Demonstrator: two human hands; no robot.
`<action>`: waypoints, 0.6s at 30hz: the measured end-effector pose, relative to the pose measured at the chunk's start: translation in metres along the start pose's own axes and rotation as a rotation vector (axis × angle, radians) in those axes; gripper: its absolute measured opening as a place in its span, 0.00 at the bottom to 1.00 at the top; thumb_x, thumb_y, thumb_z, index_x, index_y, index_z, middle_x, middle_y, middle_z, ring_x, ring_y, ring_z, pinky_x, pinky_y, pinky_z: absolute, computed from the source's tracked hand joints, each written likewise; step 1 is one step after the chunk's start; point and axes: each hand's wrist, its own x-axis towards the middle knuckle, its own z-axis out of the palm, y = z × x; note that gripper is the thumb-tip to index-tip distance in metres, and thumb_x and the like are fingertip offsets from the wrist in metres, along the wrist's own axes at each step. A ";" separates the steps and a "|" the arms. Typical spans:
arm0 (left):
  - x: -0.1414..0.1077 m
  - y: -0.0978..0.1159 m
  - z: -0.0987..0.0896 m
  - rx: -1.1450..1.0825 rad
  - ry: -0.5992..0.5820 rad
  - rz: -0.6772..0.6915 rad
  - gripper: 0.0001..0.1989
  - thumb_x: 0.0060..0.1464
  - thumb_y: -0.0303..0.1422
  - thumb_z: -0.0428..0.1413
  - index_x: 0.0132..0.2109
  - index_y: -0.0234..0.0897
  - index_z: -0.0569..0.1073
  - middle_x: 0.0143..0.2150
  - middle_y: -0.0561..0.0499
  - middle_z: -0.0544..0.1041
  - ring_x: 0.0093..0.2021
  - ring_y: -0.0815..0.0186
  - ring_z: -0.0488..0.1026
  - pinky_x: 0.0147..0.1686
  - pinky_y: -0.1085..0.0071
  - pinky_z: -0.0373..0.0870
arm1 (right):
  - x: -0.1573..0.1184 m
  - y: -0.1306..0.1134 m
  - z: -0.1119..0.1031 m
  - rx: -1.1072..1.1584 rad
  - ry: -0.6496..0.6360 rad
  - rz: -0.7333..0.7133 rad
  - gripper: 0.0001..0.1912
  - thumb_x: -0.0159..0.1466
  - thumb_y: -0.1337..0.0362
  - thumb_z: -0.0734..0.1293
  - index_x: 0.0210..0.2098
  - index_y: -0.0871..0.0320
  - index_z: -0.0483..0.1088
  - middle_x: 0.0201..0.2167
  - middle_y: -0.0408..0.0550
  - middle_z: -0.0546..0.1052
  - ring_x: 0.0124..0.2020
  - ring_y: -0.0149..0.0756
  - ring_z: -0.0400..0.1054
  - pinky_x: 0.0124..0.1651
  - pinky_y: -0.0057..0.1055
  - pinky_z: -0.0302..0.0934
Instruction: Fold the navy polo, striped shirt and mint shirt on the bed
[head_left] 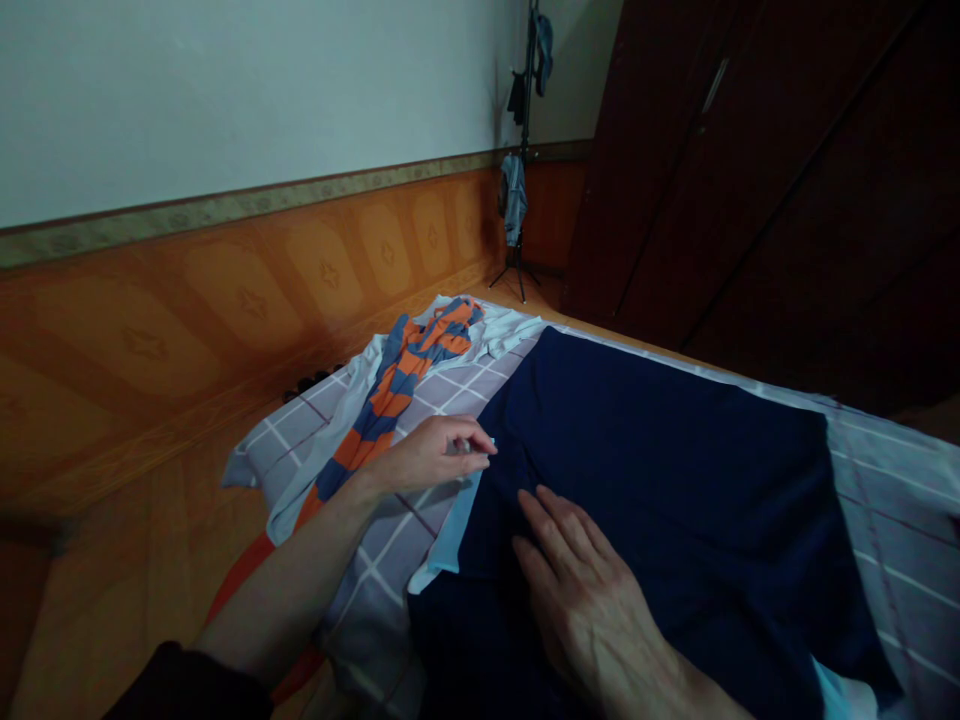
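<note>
A dark blue garment (675,450) with light blue edging (459,525) lies spread over the bed. At its left edge is my left hand (435,452), thumb and fingers drawn together in a pinch on the cloth's edge. My right hand (577,580) rests flat on the garment, fingers extended and holding nothing. Part of the cloth beneath the right hand is hidden. Beyond my left hand lies a crumpled orange and grey-blue striped garment (390,400), on top of a pale cloth (330,450).
The bed has a grey checked sheet (892,520). A coat stand (525,130) with hanging clothes stands in the far corner. Dark wooden wardrobe doors (720,180) rise at the right. An orange panelled wall (285,260) runs along the left. Something red (240,570) shows beneath my left forearm.
</note>
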 end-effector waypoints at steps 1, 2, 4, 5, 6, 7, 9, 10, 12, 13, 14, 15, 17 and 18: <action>0.000 0.001 0.003 0.039 -0.003 0.043 0.12 0.57 0.33 0.53 0.47 0.36 0.74 0.48 0.47 0.74 0.47 0.65 0.71 0.49 0.68 0.66 | -0.001 -0.002 0.001 0.035 -0.006 -0.029 0.17 0.53 0.74 0.60 0.38 0.58 0.73 0.50 0.54 0.75 0.52 0.45 0.66 0.51 0.40 0.62; 0.000 0.002 0.006 0.087 -0.056 0.076 0.16 0.56 0.34 0.54 0.52 0.37 0.72 0.54 0.45 0.71 0.53 0.62 0.68 0.54 0.66 0.63 | -0.002 -0.003 0.003 0.062 -0.024 -0.049 0.16 0.53 0.73 0.61 0.39 0.58 0.73 0.48 0.53 0.75 0.51 0.44 0.67 0.51 0.39 0.61; -0.002 0.002 0.013 0.204 -0.242 0.105 0.31 0.51 0.39 0.60 0.61 0.39 0.64 0.64 0.42 0.60 0.64 0.56 0.56 0.61 0.58 0.54 | -0.004 -0.005 0.009 0.081 -0.089 -0.061 0.13 0.53 0.72 0.63 0.37 0.58 0.73 0.44 0.52 0.77 0.46 0.43 0.70 0.50 0.38 0.61; -0.004 0.001 0.016 0.258 -0.329 0.104 0.40 0.46 0.43 0.63 0.64 0.39 0.59 0.67 0.40 0.54 0.67 0.52 0.49 0.63 0.54 0.48 | -0.006 -0.005 0.012 0.074 -0.122 -0.060 0.11 0.53 0.72 0.64 0.35 0.58 0.73 0.42 0.52 0.78 0.44 0.43 0.71 0.50 0.38 0.61; -0.006 -0.001 0.019 0.304 -0.398 0.103 0.49 0.40 0.46 0.65 0.66 0.38 0.55 0.69 0.38 0.48 0.68 0.49 0.42 0.64 0.50 0.43 | -0.007 -0.005 0.014 0.062 -0.147 -0.055 0.10 0.53 0.73 0.64 0.34 0.59 0.73 0.41 0.53 0.78 0.42 0.43 0.71 0.49 0.38 0.61; -0.008 -0.002 0.023 0.337 -0.439 0.103 0.56 0.35 0.49 0.67 0.67 0.37 0.52 0.70 0.37 0.43 0.69 0.46 0.37 0.63 0.47 0.39 | -0.007 -0.005 0.016 0.047 -0.166 -0.045 0.10 0.53 0.73 0.65 0.33 0.59 0.73 0.40 0.53 0.78 0.41 0.43 0.71 0.49 0.39 0.61; -0.011 -0.003 0.027 0.366 -0.462 0.106 0.63 0.29 0.53 0.67 0.68 0.36 0.47 0.70 0.35 0.36 0.68 0.43 0.31 0.62 0.42 0.34 | -0.008 -0.004 0.017 0.027 -0.187 -0.027 0.09 0.53 0.74 0.65 0.32 0.59 0.73 0.39 0.53 0.78 0.40 0.44 0.71 0.48 0.39 0.61; -0.012 -0.002 0.029 0.370 -0.469 0.108 0.65 0.28 0.55 0.67 0.68 0.36 0.46 0.70 0.35 0.34 0.68 0.41 0.30 0.61 0.41 0.33 | -0.008 -0.004 0.016 0.024 -0.186 -0.016 0.09 0.52 0.74 0.65 0.31 0.58 0.73 0.38 0.53 0.78 0.40 0.44 0.71 0.48 0.39 0.61; -0.013 0.001 0.031 0.376 -0.487 0.111 0.67 0.27 0.56 0.66 0.68 0.34 0.45 0.69 0.32 0.33 0.67 0.39 0.28 0.60 0.38 0.33 | -0.008 -0.003 0.014 0.044 -0.182 0.000 0.09 0.52 0.74 0.65 0.31 0.58 0.72 0.38 0.52 0.77 0.40 0.44 0.70 0.48 0.39 0.60; -0.013 0.004 0.032 0.379 -0.490 0.114 0.67 0.27 0.57 0.66 0.69 0.33 0.44 0.69 0.31 0.32 0.67 0.38 0.27 0.60 0.37 0.34 | -0.007 -0.003 0.013 0.068 -0.181 -0.003 0.09 0.52 0.74 0.64 0.31 0.58 0.72 0.38 0.52 0.77 0.40 0.43 0.69 0.49 0.39 0.60; -0.013 0.006 0.032 0.382 -0.489 0.121 0.67 0.28 0.57 0.65 0.69 0.31 0.43 0.69 0.29 0.32 0.67 0.37 0.27 0.60 0.37 0.34 | -0.007 -0.002 0.012 0.099 -0.185 -0.013 0.09 0.52 0.74 0.64 0.31 0.57 0.71 0.38 0.51 0.77 0.40 0.42 0.69 0.50 0.39 0.59; -0.013 0.008 0.033 0.380 -0.478 0.133 0.67 0.28 0.58 0.65 0.69 0.31 0.43 0.69 0.29 0.32 0.67 0.37 0.27 0.59 0.36 0.34 | -0.007 -0.002 0.010 0.131 -0.197 -0.026 0.08 0.53 0.74 0.64 0.31 0.57 0.71 0.38 0.50 0.76 0.40 0.42 0.68 0.51 0.38 0.58; -0.014 0.009 0.036 0.372 -0.446 0.164 0.65 0.31 0.58 0.64 0.69 0.32 0.43 0.69 0.29 0.33 0.67 0.37 0.28 0.59 0.36 0.33 | -0.006 0.000 0.009 0.188 -0.240 -0.038 0.07 0.54 0.73 0.63 0.30 0.57 0.70 0.37 0.49 0.75 0.40 0.41 0.67 0.52 0.37 0.57; -0.015 0.008 0.038 0.371 -0.432 0.177 0.64 0.33 0.58 0.63 0.69 0.33 0.42 0.69 0.30 0.34 0.67 0.38 0.29 0.60 0.37 0.33 | -0.006 0.001 0.008 0.208 -0.264 -0.035 0.07 0.54 0.73 0.63 0.30 0.57 0.69 0.36 0.49 0.75 0.40 0.40 0.67 0.52 0.37 0.57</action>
